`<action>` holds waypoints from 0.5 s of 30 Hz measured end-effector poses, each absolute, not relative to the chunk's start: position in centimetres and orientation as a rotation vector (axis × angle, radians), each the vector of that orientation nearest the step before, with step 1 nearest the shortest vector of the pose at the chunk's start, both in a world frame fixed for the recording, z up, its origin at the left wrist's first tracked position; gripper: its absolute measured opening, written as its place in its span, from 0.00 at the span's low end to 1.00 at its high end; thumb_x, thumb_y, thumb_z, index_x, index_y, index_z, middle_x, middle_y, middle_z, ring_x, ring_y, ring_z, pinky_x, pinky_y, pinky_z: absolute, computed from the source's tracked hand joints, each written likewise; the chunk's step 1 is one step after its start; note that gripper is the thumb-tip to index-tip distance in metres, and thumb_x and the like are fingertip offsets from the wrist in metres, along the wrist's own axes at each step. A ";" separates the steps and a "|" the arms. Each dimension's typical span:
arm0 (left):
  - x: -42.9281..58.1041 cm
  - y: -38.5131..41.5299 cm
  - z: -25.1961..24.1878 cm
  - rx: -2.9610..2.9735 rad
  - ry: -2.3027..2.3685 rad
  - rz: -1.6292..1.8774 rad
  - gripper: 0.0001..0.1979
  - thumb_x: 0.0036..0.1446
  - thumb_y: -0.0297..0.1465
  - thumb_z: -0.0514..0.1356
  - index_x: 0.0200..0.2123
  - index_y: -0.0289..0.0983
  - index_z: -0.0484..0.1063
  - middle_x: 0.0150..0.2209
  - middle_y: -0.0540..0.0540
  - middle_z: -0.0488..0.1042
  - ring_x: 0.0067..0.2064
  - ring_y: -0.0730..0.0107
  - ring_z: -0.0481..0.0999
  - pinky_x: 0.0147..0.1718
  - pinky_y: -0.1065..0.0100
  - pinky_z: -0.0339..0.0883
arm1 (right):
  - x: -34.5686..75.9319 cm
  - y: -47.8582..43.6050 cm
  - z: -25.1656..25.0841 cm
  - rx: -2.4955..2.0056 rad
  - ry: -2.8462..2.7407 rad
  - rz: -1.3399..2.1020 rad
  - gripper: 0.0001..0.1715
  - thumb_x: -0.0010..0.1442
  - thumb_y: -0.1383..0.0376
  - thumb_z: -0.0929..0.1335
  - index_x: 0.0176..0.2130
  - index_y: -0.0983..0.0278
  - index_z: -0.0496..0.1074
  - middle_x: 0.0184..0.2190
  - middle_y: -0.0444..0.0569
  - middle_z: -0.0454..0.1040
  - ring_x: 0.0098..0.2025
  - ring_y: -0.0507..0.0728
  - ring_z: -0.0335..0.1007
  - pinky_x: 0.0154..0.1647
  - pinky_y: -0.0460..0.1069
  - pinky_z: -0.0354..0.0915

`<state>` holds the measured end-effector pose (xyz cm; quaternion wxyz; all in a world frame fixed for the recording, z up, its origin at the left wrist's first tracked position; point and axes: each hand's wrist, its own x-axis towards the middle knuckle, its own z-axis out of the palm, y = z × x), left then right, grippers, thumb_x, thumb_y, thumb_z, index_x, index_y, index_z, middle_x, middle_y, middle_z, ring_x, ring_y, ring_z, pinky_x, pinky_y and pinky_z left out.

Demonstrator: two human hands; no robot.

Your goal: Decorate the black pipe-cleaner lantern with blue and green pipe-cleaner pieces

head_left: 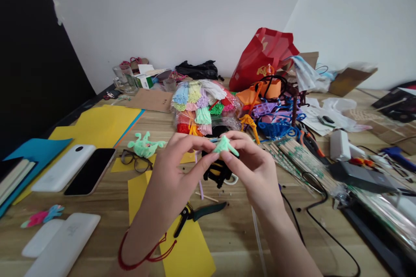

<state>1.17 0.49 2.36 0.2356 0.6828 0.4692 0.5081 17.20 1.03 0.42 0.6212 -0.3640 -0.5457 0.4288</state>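
Note:
Between both hands, above the middle of the table, is a small mint-green fuzzy pipe cleaner piece [223, 145] with a short end sticking out to the right. My left hand [182, 160] pinches its left side with thumb and forefinger. From the other side, my right hand [251, 164] grips it with thumb and fingers. Behind and below it sits a black and yellow fuzzy item [216, 172], partly hidden by my hands. A larger mint-green pipe cleaner figure [145, 145] lies to the left, near a pair of glasses [135, 161].
Green-handled pliers [204, 212] lie on yellow paper [186, 251] in front. A plastic bag of coloured pipe cleaners [203, 106] and a red bag [263, 60] stand behind. A phone [91, 172] lies left; bundled sticks [302, 160] and a black cable [320, 201] lie right.

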 end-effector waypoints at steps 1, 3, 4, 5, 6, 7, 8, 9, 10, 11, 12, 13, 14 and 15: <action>1.2 0.5 2.4 1.887 1.281 1.389 0.03 0.58 0.31 0.67 0.36 0.45 0.78 0.36 0.52 0.78 0.40 0.67 0.76 0.44 0.65 0.70 | 17.2 1.1 0.4 -0.836 -1.239 0.986 0.04 0.55 0.65 0.76 0.32 0.58 0.79 0.44 0.48 0.76 0.50 0.58 0.74 0.55 0.55 0.69; 1.2 0.5 2.4 1.909 1.267 1.364 0.05 0.57 0.30 0.67 0.38 0.45 0.78 0.38 0.51 0.78 0.41 0.66 0.76 0.44 0.65 0.71 | 17.3 1.1 0.3 -0.840 -1.210 0.986 0.03 0.56 0.64 0.76 0.32 0.58 0.78 0.44 0.48 0.76 0.50 0.58 0.74 0.56 0.55 0.69; 1.2 0.5 2.4 1.919 1.262 1.349 0.06 0.57 0.30 0.67 0.39 0.45 0.78 0.39 0.50 0.78 0.41 0.66 0.76 0.44 0.65 0.71 | 17.3 1.2 0.3 -0.846 -1.200 0.983 0.04 0.56 0.63 0.76 0.32 0.58 0.78 0.44 0.48 0.76 0.50 0.59 0.74 0.56 0.56 0.68; 1.2 0.5 2.3 1.926 1.262 1.342 0.07 0.57 0.30 0.67 0.40 0.46 0.78 0.40 0.50 0.78 0.42 0.65 0.76 0.44 0.64 0.71 | 17.3 1.2 0.3 -0.851 -1.195 0.979 0.04 0.56 0.62 0.75 0.32 0.58 0.78 0.44 0.48 0.76 0.51 0.59 0.74 0.56 0.56 0.68; 1.2 0.5 2.3 1.929 1.264 1.344 0.07 0.57 0.30 0.67 0.40 0.46 0.78 0.40 0.49 0.78 0.42 0.65 0.76 0.44 0.64 0.72 | 17.3 1.2 0.3 -0.855 -1.196 0.977 0.04 0.56 0.62 0.75 0.32 0.58 0.77 0.44 0.48 0.77 0.51 0.59 0.74 0.57 0.57 0.68; 1.2 0.5 2.2 1.928 1.267 1.353 0.06 0.58 0.30 0.67 0.39 0.46 0.78 0.40 0.49 0.78 0.42 0.65 0.76 0.44 0.64 0.72 | 17.4 1.2 0.3 -0.860 -1.198 0.978 0.05 0.56 0.61 0.76 0.32 0.58 0.77 0.44 0.48 0.77 0.51 0.59 0.74 0.57 0.57 0.68; 1.3 0.5 2.1 1.926 1.269 1.364 0.06 0.58 0.30 0.67 0.39 0.46 0.78 0.40 0.49 0.78 0.41 0.65 0.76 0.44 0.64 0.72 | 17.4 1.1 0.3 -0.863 -1.201 0.979 0.05 0.56 0.61 0.76 0.32 0.58 0.77 0.44 0.48 0.77 0.51 0.60 0.74 0.57 0.57 0.68; 1.3 0.6 2.1 1.923 1.269 1.378 0.06 0.58 0.30 0.67 0.38 0.45 0.78 0.39 0.49 0.78 0.41 0.65 0.76 0.44 0.64 0.72 | 17.3 1.1 0.4 -0.864 -1.202 0.980 0.05 0.56 0.61 0.76 0.31 0.58 0.77 0.44 0.48 0.77 0.51 0.60 0.74 0.57 0.57 0.68; 1.4 0.6 2.1 1.921 1.272 1.386 0.05 0.58 0.30 0.67 0.38 0.45 0.78 0.39 0.50 0.78 0.41 0.65 0.76 0.44 0.64 0.72 | 17.3 1.1 0.4 -0.866 -1.202 0.982 0.05 0.56 0.61 0.76 0.31 0.58 0.77 0.44 0.49 0.77 0.51 0.60 0.74 0.57 0.57 0.68; 1.4 0.6 2.1 1.924 1.276 1.391 0.05 0.58 0.30 0.67 0.38 0.45 0.78 0.39 0.50 0.78 0.41 0.65 0.76 0.44 0.65 0.72 | 17.3 1.1 0.5 -0.868 -1.201 0.981 0.05 0.56 0.61 0.76 0.31 0.58 0.77 0.44 0.49 0.77 0.50 0.59 0.74 0.57 0.57 0.68; 1.5 0.6 2.1 1.927 1.285 1.393 0.05 0.57 0.29 0.67 0.38 0.45 0.78 0.39 0.50 0.78 0.41 0.66 0.76 0.44 0.65 0.72 | 17.3 1.1 0.5 -0.869 -1.200 0.977 0.05 0.56 0.62 0.76 0.31 0.59 0.77 0.44 0.49 0.76 0.50 0.59 0.74 0.56 0.57 0.68; 1.5 0.6 2.1 1.931 1.296 1.395 0.05 0.57 0.29 0.67 0.37 0.45 0.78 0.38 0.51 0.78 0.41 0.66 0.76 0.45 0.66 0.71 | 17.2 1.1 0.5 -0.867 -1.200 0.970 0.05 0.56 0.62 0.76 0.31 0.59 0.77 0.43 0.49 0.76 0.50 0.59 0.74 0.56 0.56 0.68; 1.6 0.6 2.1 1.934 1.306 1.395 0.05 0.58 0.29 0.67 0.37 0.45 0.77 0.38 0.51 0.78 0.41 0.67 0.76 0.45 0.66 0.71 | 17.2 1.1 0.5 -0.864 -1.202 0.963 0.05 0.56 0.62 0.75 0.31 0.59 0.77 0.43 0.49 0.76 0.49 0.59 0.74 0.56 0.56 0.68; 1.6 0.6 2.1 1.938 1.312 1.395 0.05 0.58 0.29 0.67 0.37 0.45 0.77 0.38 0.51 0.78 0.41 0.67 0.77 0.45 0.66 0.71 | 17.2 1.1 0.5 -0.859 -1.205 0.956 0.04 0.56 0.63 0.75 0.31 0.59 0.77 0.43 0.49 0.76 0.49 0.59 0.74 0.55 0.56 0.68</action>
